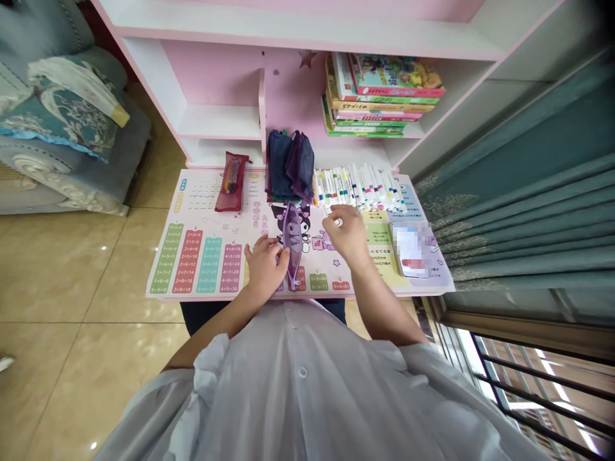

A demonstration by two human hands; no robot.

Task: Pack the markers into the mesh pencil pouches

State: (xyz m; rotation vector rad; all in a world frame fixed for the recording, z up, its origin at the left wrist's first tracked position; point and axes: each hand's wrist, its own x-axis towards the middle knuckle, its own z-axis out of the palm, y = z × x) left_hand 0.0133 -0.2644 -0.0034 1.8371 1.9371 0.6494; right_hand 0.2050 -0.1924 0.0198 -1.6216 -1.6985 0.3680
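Observation:
A purple mesh zip pouch [292, 246] lies upright on the desk mat in front of me, its long opening parted. My left hand [265, 264] is at the pouch's left edge, with the thumb and a finger closed on its side. To the right, my right hand [346, 235] is curled in a pinch just below a row of white markers [358, 189] with coloured bands; whatever its fingertips hold is hidden. Behind the purple pouch rests a pile of dark blue and purple mesh pouches [289, 166]. A red mesh pouch [231, 181] with pens inside lies on the left.
The printed desk mat [202, 256] covers the desktop. A phone-like object [410, 253], partly blurred, lies at the right. Stacked books [379, 105] fill part of the pink shelf [216, 121]. A sofa [62, 141] stands at left, a teal curtain [519, 186] at right.

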